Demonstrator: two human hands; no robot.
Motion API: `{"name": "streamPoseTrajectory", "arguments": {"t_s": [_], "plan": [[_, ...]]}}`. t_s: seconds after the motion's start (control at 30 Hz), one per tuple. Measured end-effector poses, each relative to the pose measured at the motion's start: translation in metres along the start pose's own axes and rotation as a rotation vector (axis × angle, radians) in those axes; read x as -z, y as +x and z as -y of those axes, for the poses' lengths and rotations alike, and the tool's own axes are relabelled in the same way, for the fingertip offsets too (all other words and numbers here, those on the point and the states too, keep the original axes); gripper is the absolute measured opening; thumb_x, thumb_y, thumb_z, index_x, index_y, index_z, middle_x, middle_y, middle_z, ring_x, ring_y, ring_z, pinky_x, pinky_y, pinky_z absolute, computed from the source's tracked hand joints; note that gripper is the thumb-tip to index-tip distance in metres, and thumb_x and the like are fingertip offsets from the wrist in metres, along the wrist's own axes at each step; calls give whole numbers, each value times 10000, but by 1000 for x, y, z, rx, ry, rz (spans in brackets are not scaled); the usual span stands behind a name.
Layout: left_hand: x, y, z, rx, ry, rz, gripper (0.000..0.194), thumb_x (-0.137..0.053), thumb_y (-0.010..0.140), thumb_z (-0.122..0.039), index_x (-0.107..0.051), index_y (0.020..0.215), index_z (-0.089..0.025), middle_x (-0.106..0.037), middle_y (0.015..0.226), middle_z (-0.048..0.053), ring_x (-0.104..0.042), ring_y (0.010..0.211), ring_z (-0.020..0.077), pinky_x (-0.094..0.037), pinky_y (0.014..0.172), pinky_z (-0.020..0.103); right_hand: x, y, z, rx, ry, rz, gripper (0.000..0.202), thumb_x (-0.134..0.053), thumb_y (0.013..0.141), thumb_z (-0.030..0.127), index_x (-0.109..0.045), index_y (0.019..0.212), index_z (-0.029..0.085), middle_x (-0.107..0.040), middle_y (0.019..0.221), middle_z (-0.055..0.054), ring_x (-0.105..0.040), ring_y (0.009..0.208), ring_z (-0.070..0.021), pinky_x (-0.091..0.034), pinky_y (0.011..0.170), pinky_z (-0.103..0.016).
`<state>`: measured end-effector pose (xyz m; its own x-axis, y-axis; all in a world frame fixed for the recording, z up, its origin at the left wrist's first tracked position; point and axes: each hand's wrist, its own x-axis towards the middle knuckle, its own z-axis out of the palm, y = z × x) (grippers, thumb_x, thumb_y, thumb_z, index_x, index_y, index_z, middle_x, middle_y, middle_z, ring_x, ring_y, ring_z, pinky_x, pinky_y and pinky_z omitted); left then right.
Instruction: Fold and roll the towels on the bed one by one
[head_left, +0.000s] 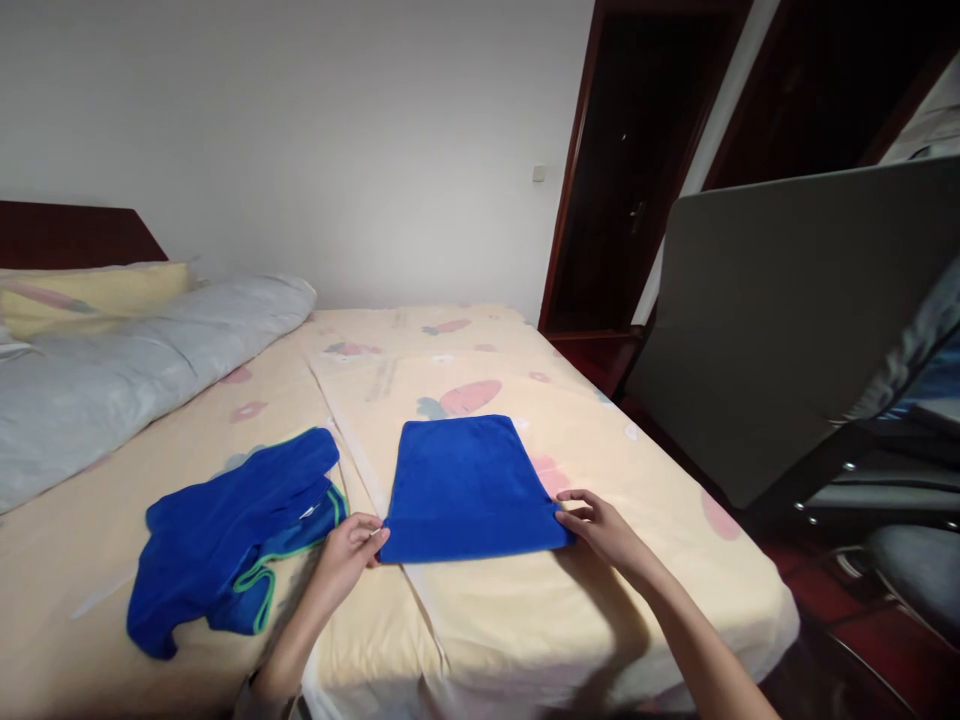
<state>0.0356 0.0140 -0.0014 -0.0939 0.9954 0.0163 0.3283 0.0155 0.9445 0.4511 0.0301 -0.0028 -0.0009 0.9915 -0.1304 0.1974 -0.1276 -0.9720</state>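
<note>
A blue cloth (465, 480) lies flat and folded on the bed, its near edge turned over into a band. My left hand (352, 545) pinches the near left corner between thumb and fingers. At the near right corner, my right hand (596, 525) has its thumb and fingers closed on the edge. To the left of my left hand lies a crumpled blue cloth (225, 530) with green edging and a small white tag.
The bed (660, 600) has a cream sheet with a fruit print. A rolled grey quilt (157, 350) and a yellow pillow (97, 295) lie at the left. Beyond the right edge stand a large grey panel (780, 330) and a dark door (637, 170).
</note>
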Motion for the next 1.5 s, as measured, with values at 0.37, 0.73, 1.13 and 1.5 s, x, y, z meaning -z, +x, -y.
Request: {"name": "streamPoseTrajectory", "arguments": {"t_s": [0.37,0.73,1.13,1.5], "plan": [[9,-24,-17,-491,541,-30,230,-578,923,-409,-729,938,-237,-715,1075,86,-682,1019,239,-533,925,345,-8,-32,26,478,-673,22,235,-578,874,292,-676,1085,257,-616,1220,-96,-597,1161,-271,-490,1005,-401],[14,-15,-12,-519,627,249,327,-584,863,-205,-748,1135,-279,-733,1221,60,-655,1165,245,-500,1059,382,-5,-25,21,475,-681,215,509,-514,785,97,-664,1248,245,-585,1363,-87,-570,1245,-269,-449,1085,-426],[-6,51,-8,-64,323,-36,492,-529,841,-618,-745,947,-188,-801,901,96,-750,866,268,-545,768,295,-9,45,10,65,-230,-144,343,-602,881,434,-761,1044,176,-773,1022,-96,-728,901,-271,-568,777,-331],[-15,68,1,88,205,-32,399,-719,702,-503,-729,899,-155,-808,953,124,-741,996,311,-550,806,307,-20,62,2,-17,-32,-142,299,-714,763,365,-771,944,134,-777,844,-85,-717,757,-223,-541,618,-272]]}}
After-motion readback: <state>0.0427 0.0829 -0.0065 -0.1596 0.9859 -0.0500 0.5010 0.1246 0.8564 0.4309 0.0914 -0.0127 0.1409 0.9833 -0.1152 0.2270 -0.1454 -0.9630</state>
